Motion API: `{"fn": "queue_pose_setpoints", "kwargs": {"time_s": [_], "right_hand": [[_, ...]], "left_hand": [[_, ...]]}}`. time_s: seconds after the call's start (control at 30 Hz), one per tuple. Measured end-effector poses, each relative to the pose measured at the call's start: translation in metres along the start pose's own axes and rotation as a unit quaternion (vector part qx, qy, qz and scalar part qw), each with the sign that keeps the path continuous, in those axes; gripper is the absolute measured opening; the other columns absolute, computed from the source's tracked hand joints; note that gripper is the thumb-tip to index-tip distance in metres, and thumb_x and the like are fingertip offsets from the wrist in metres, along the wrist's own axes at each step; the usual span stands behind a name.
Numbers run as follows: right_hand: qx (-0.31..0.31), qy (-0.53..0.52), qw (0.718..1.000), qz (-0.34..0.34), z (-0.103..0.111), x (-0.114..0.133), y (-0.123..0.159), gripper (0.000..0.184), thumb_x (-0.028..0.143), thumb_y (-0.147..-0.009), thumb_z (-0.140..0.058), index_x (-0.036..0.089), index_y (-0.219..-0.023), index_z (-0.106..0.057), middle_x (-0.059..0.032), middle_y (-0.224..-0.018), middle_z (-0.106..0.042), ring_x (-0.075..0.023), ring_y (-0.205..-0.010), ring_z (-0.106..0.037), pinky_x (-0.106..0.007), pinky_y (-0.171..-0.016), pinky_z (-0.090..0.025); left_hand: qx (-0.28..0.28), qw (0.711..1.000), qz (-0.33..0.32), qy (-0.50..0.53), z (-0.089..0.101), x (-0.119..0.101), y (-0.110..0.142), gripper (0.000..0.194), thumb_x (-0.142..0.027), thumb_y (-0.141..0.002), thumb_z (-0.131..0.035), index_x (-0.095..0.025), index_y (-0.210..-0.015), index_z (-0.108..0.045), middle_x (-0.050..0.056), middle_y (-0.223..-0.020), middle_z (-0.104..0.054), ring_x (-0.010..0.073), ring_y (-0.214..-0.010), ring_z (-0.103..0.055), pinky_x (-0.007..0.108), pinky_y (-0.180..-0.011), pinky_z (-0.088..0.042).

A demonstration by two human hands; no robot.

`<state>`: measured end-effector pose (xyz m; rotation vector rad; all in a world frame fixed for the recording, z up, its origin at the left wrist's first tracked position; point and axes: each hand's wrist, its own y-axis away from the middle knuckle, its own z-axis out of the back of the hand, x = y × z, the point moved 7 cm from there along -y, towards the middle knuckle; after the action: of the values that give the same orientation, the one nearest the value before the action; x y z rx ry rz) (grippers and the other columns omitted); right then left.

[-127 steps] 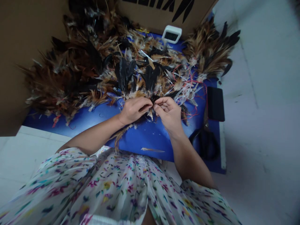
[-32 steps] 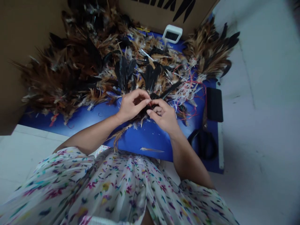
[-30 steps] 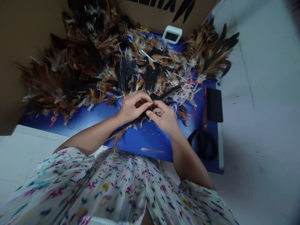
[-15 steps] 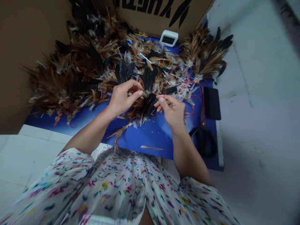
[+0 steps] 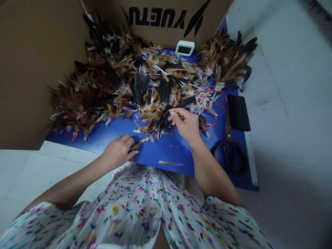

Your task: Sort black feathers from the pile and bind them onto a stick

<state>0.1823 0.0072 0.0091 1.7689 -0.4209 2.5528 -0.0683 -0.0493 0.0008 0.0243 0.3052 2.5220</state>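
My left hand (image 5: 119, 150) is low at the table's front edge, thumb and fingers closed around a small brown feather tuft (image 5: 141, 141) whose pale end sticks out to the right. My right hand (image 5: 187, 125) is raised over the middle of the table in a pinch. A bit of red thread (image 5: 174, 109) shows at its fingertips; the rest of what it pinches is hidden. Just left of these fingertips lies a bunch of black and brown feathers (image 5: 163, 121). A single thin feather (image 5: 170, 163) lies near the front edge.
Feather bunches (image 5: 85, 93) cover the blue table (image 5: 153, 152); more stand at right (image 5: 225, 58). A cardboard box (image 5: 109, 10) walls the back and left. A white digital display (image 5: 185, 48), tangled string (image 5: 203, 102), a phone (image 5: 238, 113) and black-handled scissors (image 5: 229, 155) lie about.
My left hand has moved from the middle feathers down and left to the front edge, onto the small brown tuft. My right hand has shifted slightly left, still pinching.
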Motion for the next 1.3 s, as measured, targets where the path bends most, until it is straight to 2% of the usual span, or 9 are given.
{"fn": "queue_pose_setpoints", "kwargs": {"time_s": [0.13,0.27,0.4,0.5,0.67,0.8,0.93,1.07,1.3], "right_hand": [[0.002,0.009,1.000,-0.010,-0.001,-0.004,-0.001,0.026,0.038,-0.089,-0.057,0.017,-0.095,-0.072,-0.0006,-0.070,-0.071,-0.0106,-0.053,-0.061,-0.025,-0.056,-0.047],[0.003,0.012,1.000,-0.016,-0.001,-0.005,-0.003,0.026,0.038,-0.089,-0.057,0.017,-0.094,-0.072,-0.0007,-0.069,-0.071,-0.0109,-0.053,-0.060,-0.025,-0.055,-0.047],[0.002,0.012,1.000,-0.016,-0.001,-0.006,-0.003,0.027,0.039,-0.088,-0.057,0.017,-0.094,-0.072,-0.0012,-0.069,-0.071,-0.0114,-0.053,-0.060,-0.025,-0.056,-0.047],[0.006,0.018,1.000,-0.015,-0.001,-0.007,-0.002,0.028,0.038,-0.088,-0.056,0.017,-0.096,-0.072,-0.0017,-0.071,-0.072,-0.0117,-0.054,-0.061,-0.026,-0.057,-0.048],[0.005,0.019,1.000,-0.010,-0.001,-0.007,-0.003,0.029,0.038,-0.089,-0.055,0.016,-0.097,-0.072,-0.0023,-0.071,-0.072,-0.0116,-0.053,-0.061,-0.025,-0.056,-0.047],[-0.002,0.025,1.000,0.000,0.001,-0.008,-0.005,0.029,0.038,-0.089,-0.055,0.016,-0.098,-0.072,-0.0021,-0.070,-0.072,-0.0113,-0.052,-0.060,-0.024,-0.056,-0.047],[-0.005,0.059,0.998,0.011,0.002,-0.009,-0.006,0.026,0.034,-0.090,-0.054,0.017,-0.100,-0.071,-0.0025,-0.073,-0.074,-0.0129,-0.056,-0.064,-0.026,-0.060,-0.050],[-0.001,0.105,0.994,0.040,-0.001,-0.007,-0.004,0.025,0.031,-0.092,-0.054,0.018,-0.104,-0.072,-0.0041,-0.077,-0.075,-0.0168,-0.068,-0.071,-0.029,-0.069,-0.054],[0.033,0.174,0.979,0.099,-0.015,-0.008,0.001,0.023,0.026,-0.095,-0.053,0.019,-0.106,-0.071,-0.0083,-0.096,-0.078,-0.0202,-0.083,-0.074,-0.033,-0.080,-0.057]], "left_hand": [[-0.040,0.999,0.017,-0.024,-0.008,-0.005,0.007,0.023,-0.029,-0.098,-0.047,-0.014,-0.098,-0.064,0.011,-0.100,-0.066,0.0243,-0.093,-0.066,0.032,-0.070,-0.052],[-0.042,0.998,0.048,-0.011,-0.010,0.002,0.011,0.021,-0.026,-0.098,-0.044,-0.016,-0.095,-0.062,0.011,-0.095,-0.068,0.0237,-0.088,-0.067,0.031,-0.067,-0.049],[-0.036,0.989,0.116,0.086,-0.005,0.027,0.020,0.016,-0.028,-0.098,-0.043,-0.018,-0.097,-0.056,0.005,-0.079,-0.069,0.0194,-0.069,-0.066,0.027,-0.060,-0.045],[-0.080,0.971,0.128,0.186,0.010,0.041,0.019,0.016,-0.030,-0.098,-0.041,-0.020,-0.096,-0.054,0.000,-0.071,-0.067,0.0165,-0.064,-0.066,0.026,-0.062,-0.045],[-0.150,0.956,0.082,0.240,0.039,0.036,-0.016,0.018,-0.031,-0.097,-0.042,-0.020,-0.103,-0.056,-0.002,-0.071,-0.069,0.0147,-0.065,-0.067,0.024,-0.066,-0.046],[-0.122,0.967,0.070,0.211,0.045,0.019,-0.059,0.026,-0.025,-0.098,-0.040,-0.018,-0.120,-0.053,0.001,-0.079,-0.073,0.0164,-0.066,-0.068,0.025,-0.066,-0.047],[-0.102,0.990,0.039,0.093,0.052,0.000,-0.087,0.031,-0.032,-0.098,-0.044,-0.017,-0.123,-0.055,0.007,-0.091,-0.074,0.0222,-0.078,-0.071,0.029,-0.067,-0.049],[-0.178,0.984,0.004,0.031,0.062,-0.005,-0.100,0.034,-0.042,-0.098,-0.045,-0.016,-0.110,-0.063,0.012,-0.106,-0.068,0.0247,-0.096,-0.068,0.031,-0.071,-0.052],[-0.276,0.948,-0.140,0.079,0.051,-0.008,-0.114,0.033,-0.040,-0.099,-0.044,-0.015,-0.096,-0.065,0.011,-0.095,-0.065,0.0205,-0.093,-0.062,0.033,-0.083,-0.052]]}}
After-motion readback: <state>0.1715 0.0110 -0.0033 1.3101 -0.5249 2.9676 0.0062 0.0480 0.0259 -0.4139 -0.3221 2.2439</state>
